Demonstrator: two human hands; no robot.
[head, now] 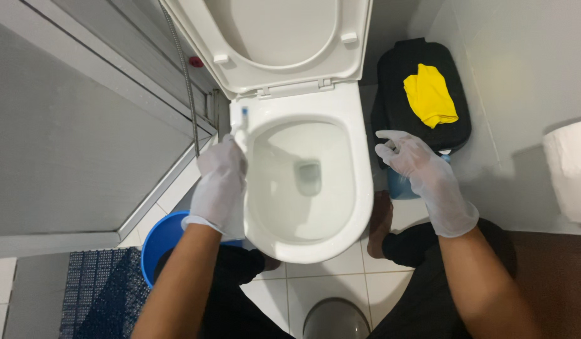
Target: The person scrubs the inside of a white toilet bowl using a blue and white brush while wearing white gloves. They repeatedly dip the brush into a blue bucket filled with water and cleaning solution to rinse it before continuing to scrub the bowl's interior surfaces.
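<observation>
A white toilet bowl [363,188] stands below me with its seat and lid [271,37] raised. My left hand [221,182], in a thin white glove, grips a white bottle with a blue tip [243,129] at the bowl's left rim. My right hand [422,176], also gloved, hovers open beside the bowl's right rim, holding nothing. Under it part of a blue container [400,186] shows on the floor.
A black bin [397,94] with a yellow cloth [430,94] on top stands right of the toilet. A blue bucket [159,238] sits at the left, next to a dark blue mat [99,295]. A metal hose [187,81] hangs by the shower frame. A toilet roll [570,169] is at the far right.
</observation>
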